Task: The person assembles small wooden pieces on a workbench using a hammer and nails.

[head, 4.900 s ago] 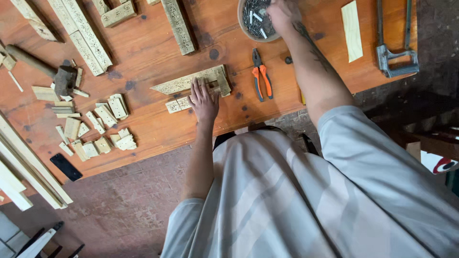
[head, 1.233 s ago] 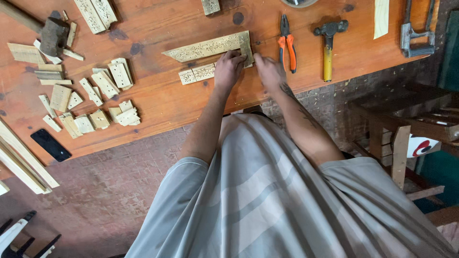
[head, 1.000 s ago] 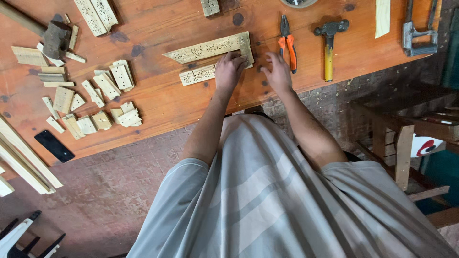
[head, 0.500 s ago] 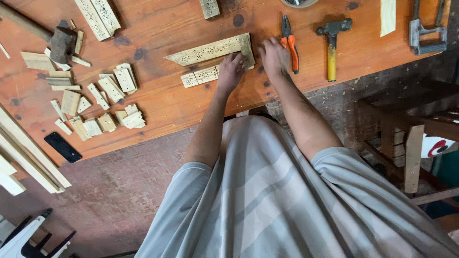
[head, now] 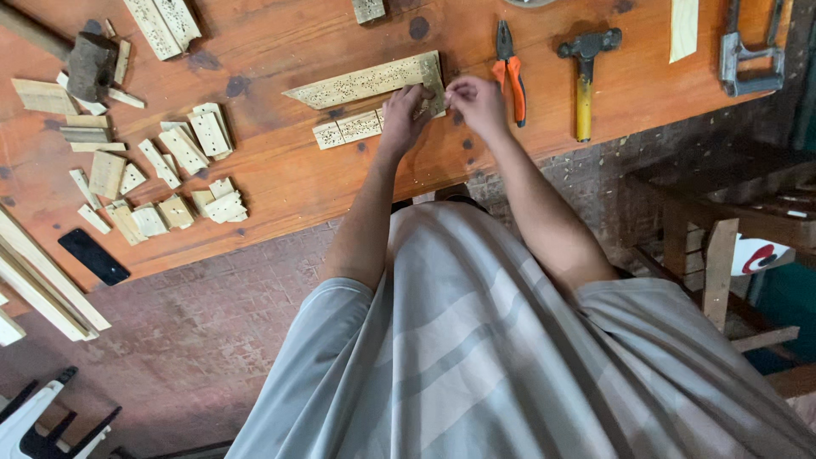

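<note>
A long carved wooden strip [head: 365,81] lies on the orange-brown workbench [head: 280,183], with a shorter carved strip [head: 348,129] just below it. My left hand [head: 406,106] grips the long strip's right end, its fingers curled over it. My right hand [head: 476,95] is right beside it, with its fingertips pinched together at the same end. Whether something small sits in that pinch is too fine to see.
Orange-handled pliers [head: 510,59] and a yellow-handled hammer [head: 584,76] lie right of my hands, a metal clamp [head: 748,55] farther right. Several small wood blocks [head: 170,183], a black phone [head: 93,257] and long planks [head: 42,285] are at the left. A wooden stool [head: 722,246] stands at the right.
My right hand came back from the far edge of the bench and closed in on the strip's right end, meeting my left hand. A hammer now lies beside the pliers.
</note>
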